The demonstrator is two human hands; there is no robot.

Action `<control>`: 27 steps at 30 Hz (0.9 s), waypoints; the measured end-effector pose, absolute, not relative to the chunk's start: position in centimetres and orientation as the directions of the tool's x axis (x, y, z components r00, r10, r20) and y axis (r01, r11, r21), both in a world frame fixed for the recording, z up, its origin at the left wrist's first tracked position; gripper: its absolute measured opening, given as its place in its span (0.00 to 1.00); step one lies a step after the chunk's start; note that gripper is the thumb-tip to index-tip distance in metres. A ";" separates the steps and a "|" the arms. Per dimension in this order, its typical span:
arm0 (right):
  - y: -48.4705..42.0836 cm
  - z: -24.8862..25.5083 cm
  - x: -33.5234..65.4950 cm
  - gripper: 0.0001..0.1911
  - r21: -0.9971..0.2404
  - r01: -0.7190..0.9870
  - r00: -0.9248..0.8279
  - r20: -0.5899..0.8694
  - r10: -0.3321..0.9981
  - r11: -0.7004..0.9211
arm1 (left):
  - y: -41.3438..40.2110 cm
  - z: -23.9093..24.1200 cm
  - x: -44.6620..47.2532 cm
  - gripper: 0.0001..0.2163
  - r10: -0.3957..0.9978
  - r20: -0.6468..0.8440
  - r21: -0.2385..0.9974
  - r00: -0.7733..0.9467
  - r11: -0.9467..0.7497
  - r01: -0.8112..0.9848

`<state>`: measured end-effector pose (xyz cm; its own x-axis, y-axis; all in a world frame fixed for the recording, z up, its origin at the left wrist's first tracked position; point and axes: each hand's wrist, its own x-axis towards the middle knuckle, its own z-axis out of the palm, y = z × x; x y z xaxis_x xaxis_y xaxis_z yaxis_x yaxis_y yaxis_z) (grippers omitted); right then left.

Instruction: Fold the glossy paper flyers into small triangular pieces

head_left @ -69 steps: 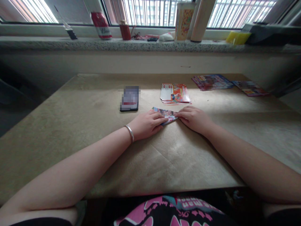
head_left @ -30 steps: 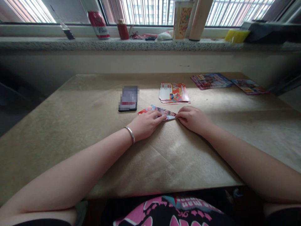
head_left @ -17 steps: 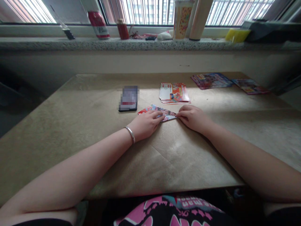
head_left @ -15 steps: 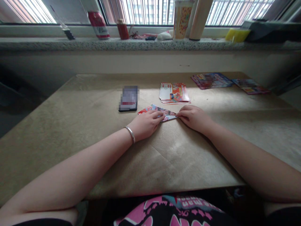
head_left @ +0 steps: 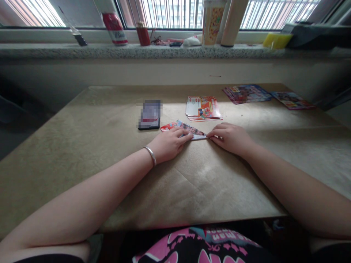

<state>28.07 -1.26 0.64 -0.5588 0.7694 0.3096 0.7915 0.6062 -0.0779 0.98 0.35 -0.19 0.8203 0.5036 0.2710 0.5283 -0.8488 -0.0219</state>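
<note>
A small folded colourful paper leaflet [head_left: 189, 130] lies on the tan table [head_left: 82, 146] between both hands. My left hand [head_left: 170, 144], with a silver bangle at the wrist, presses its curled fingers down on the leaflet's left part. My right hand [head_left: 231, 138] rests at the leaflet's right tip, fingers curled and pinching it against the table.
A dark phone [head_left: 150, 115] lies left of the leaflet. A stack of leaflets [head_left: 203, 108] sits just behind, with two more piles [head_left: 246, 94] [head_left: 292, 100] at the far right. On the windowsill stand a red can [head_left: 114, 23], a cup [head_left: 212, 22] and a yellow object [head_left: 275, 41].
The leaflet has unfolded a little on its left, showing a red corner. My right hand has slid slightly right to the leaflet's tip. My left hand has stayed in place.
</note>
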 end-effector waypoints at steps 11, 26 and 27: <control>-0.5 0.1 28.6 0.09 -0.249 0.763 -0.523 0.307 0.795 0.597 | 0.6 -0.3 0.9 0.17 0.509 0.268 -0.026 0.818 -0.845 0.535; -0.4 0.5 28.9 0.07 -0.200 0.717 -0.582 0.355 0.731 0.668 | 0.5 -0.3 0.9 0.18 0.524 0.242 -0.007 0.817 -0.841 0.542; -0.5 0.5 28.7 0.08 -0.193 0.707 -0.599 0.348 0.721 0.681 | 0.4 -0.3 0.9 0.18 0.522 0.244 -0.008 0.817 -0.842 0.540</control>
<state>28.71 -0.51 0.50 -0.5993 0.7208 0.3482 0.7067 0.6807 -0.1928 0.87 0.45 -0.25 0.8174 0.5218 0.2441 0.5398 -0.8418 -0.0083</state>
